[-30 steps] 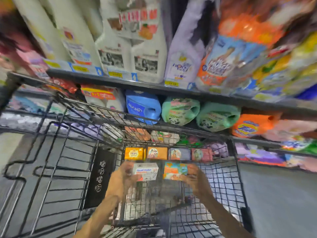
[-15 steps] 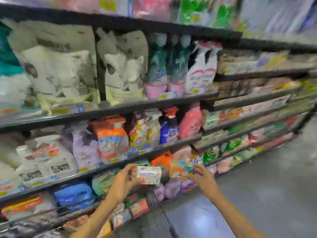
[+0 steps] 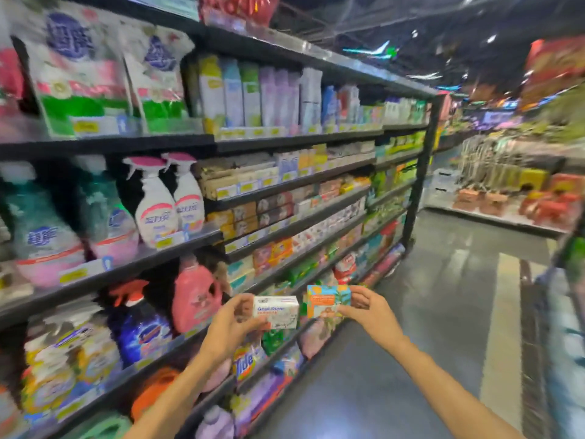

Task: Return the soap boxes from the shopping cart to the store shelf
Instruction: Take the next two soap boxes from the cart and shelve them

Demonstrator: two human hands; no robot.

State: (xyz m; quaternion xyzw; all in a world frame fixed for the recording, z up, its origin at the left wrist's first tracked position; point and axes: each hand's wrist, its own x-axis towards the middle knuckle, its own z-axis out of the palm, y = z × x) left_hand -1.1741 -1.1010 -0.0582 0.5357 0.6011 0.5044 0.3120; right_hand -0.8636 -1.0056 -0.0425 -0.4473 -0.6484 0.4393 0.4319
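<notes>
White soap box; orange-teal soap box.

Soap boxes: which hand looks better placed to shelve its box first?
Probably the left hand. It holds the white soap box closer to the shelves, while the right hand holds the orange box on the aisle side.

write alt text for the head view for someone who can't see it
Two hands each hold a soap box in a store aisle: the left hand a white box, the right hand an orange box. Stocked shelves run along the left.
</notes>
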